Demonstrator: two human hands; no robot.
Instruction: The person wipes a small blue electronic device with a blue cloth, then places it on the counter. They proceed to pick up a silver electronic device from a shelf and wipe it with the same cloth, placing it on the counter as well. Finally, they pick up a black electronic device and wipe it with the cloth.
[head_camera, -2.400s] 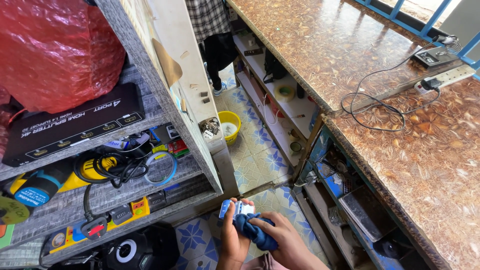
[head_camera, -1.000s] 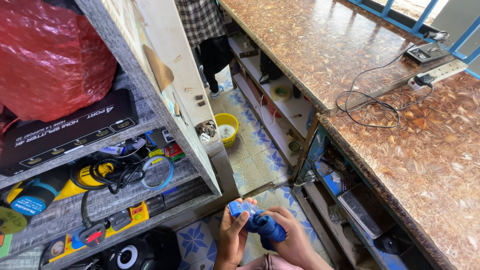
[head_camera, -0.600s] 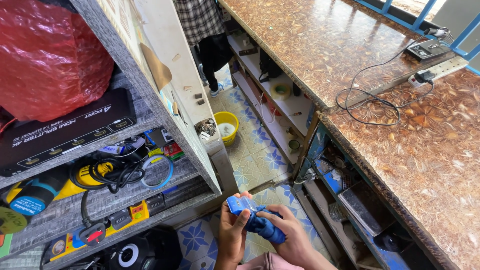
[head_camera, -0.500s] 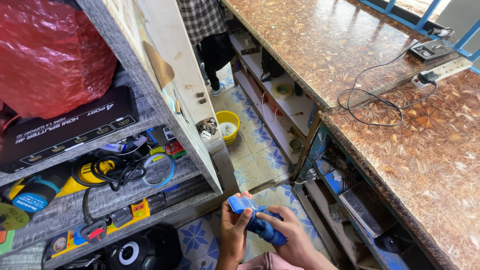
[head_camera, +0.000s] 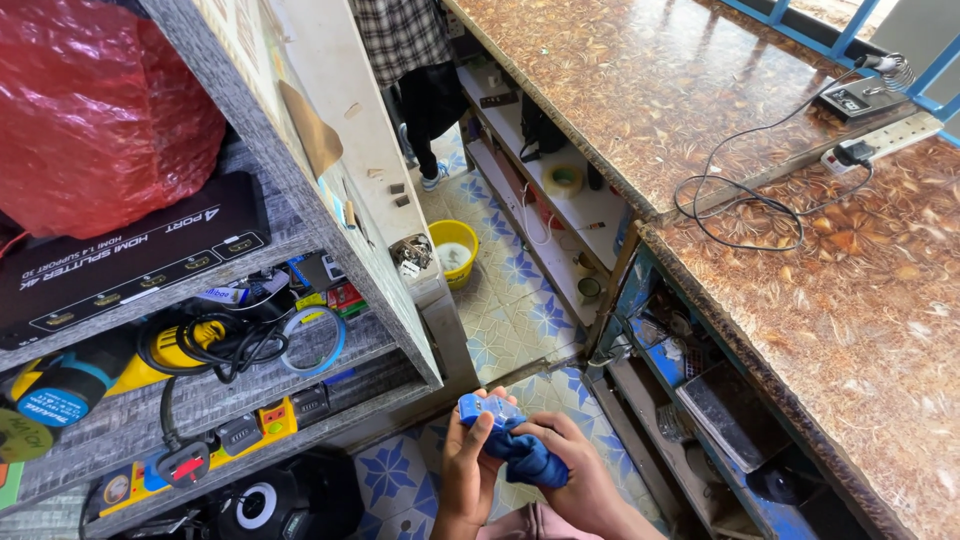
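Since the earlier frame both hands have barely shifted, staying low over the blue-patterned tiled floor (head_camera: 520, 300). Left hand (head_camera: 466, 470) cups a small blue plastic device (head_camera: 485, 409), fingers curled around its side in a closed grip. Right hand (head_camera: 572, 470) presses a crumpled dark blue cloth (head_camera: 530, 455) against the device, pinching the cloth; the device's lower half is hidden beneath it. Wrists are cut off by the frame edge. Beside them stand a grey shelf unit (head_camera: 300, 395) and a brown speckled bench (head_camera: 860, 300).
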